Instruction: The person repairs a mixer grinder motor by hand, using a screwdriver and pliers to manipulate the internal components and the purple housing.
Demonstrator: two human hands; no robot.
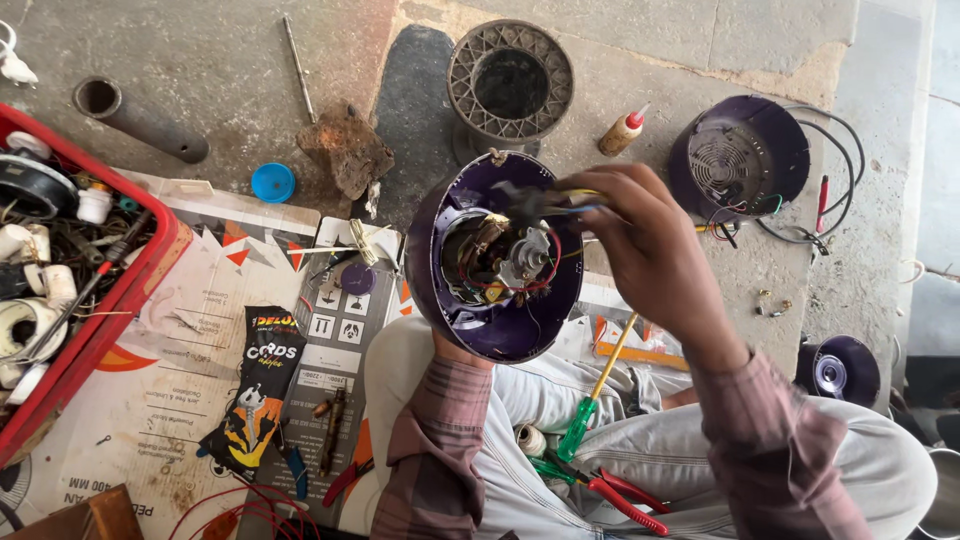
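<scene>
Already opened, the purple housing (497,330) rests on the hidden left hand; right hand (640,245) pinches wires (560,203) above its exposed motor (500,255), unassembled

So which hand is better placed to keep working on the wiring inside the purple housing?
Probably the right hand: its fingers already pinch the wires at the open top of the purple housing. The left hand, mostly hidden beneath, props the housing up.

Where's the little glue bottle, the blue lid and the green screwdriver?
glue bottle (621,133), head view, on its tan body.
blue lid (272,183), head view, at its middle.
green screwdriver (577,432), head view, on its green handle.
</scene>
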